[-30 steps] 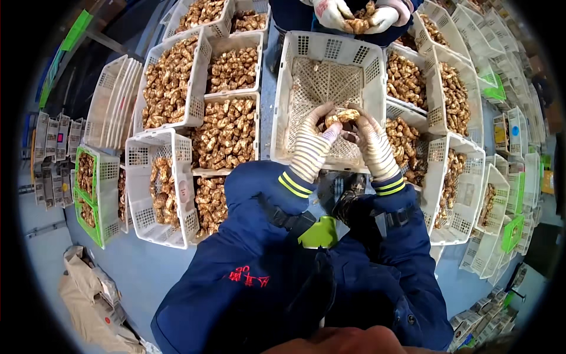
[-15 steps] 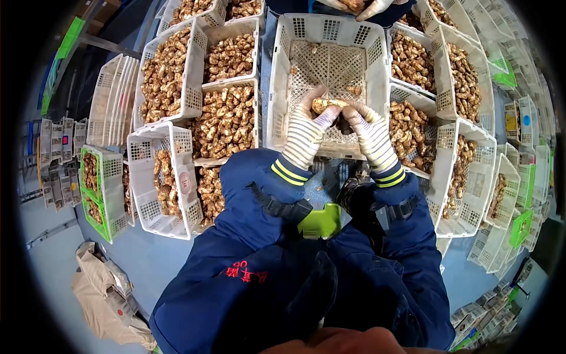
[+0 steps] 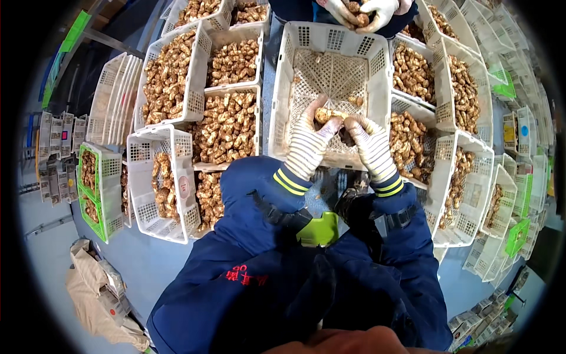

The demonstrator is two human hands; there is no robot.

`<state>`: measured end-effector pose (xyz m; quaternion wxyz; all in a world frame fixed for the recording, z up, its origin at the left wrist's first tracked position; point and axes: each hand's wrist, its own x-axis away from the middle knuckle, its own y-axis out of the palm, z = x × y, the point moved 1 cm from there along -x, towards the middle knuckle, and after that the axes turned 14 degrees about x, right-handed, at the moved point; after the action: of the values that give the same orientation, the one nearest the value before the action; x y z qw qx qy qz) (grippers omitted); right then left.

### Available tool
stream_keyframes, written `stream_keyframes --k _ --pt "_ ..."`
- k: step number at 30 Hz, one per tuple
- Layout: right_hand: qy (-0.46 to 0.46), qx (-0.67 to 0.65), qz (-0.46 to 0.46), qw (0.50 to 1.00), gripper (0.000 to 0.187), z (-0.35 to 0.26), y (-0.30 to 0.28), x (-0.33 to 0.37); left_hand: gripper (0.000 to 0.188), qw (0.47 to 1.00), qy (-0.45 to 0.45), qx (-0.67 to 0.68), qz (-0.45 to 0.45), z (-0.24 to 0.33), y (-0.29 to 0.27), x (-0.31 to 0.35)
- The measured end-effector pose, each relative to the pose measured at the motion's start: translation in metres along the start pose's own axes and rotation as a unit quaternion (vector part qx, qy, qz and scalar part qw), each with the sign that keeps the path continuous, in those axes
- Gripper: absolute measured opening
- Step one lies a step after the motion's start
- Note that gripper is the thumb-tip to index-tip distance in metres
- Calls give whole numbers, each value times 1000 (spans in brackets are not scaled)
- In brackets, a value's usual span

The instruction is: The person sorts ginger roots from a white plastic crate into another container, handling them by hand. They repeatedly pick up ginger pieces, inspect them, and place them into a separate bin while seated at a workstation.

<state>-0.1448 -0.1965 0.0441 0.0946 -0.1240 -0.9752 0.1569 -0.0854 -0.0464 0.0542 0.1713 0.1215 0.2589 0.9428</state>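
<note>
Over a large white plastic crate (image 3: 276, 118), both my hands work in striped knit gloves. My left hand (image 3: 308, 141) is closed around a mushroom (image 3: 330, 115), stubby, cream and brown, its thumb and fingers along the near side. Close by on the right, my right hand (image 3: 371, 144) has its fingers bent and pinched together by the mushroom's right end. A dark thing (image 3: 346, 137) shows under its fingertips; I cannot make out what it is. On the crate's lattice bottom lie a small mushroom piece (image 3: 355, 101) and some crumbs.
White crates of mushrooms flank me: left (image 3: 224, 124) and right (image 3: 413, 71), some tilted on others. At the far side another person's gloved hands (image 3: 362, 13) hold mushrooms. A green stool-like thing (image 3: 318, 229) is below my arms. Stacked crates (image 3: 112, 97) stand farther left.
The crate and my hands sit slightly lower in view. The mushroom is tilted a little differently between my hands. The other person's hands show more fully at the far side.
</note>
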Motion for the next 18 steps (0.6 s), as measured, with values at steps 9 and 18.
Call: stream_keyframes --k 9,18 --pt "93 -162 -20 982 38 3 -2 -3 58 1000 9 -27 -7 -16 -6 -7" --pt "72 -157 -4 985 38 4 -3 -7 51 998 -30 37 38 -21 -9 -7"
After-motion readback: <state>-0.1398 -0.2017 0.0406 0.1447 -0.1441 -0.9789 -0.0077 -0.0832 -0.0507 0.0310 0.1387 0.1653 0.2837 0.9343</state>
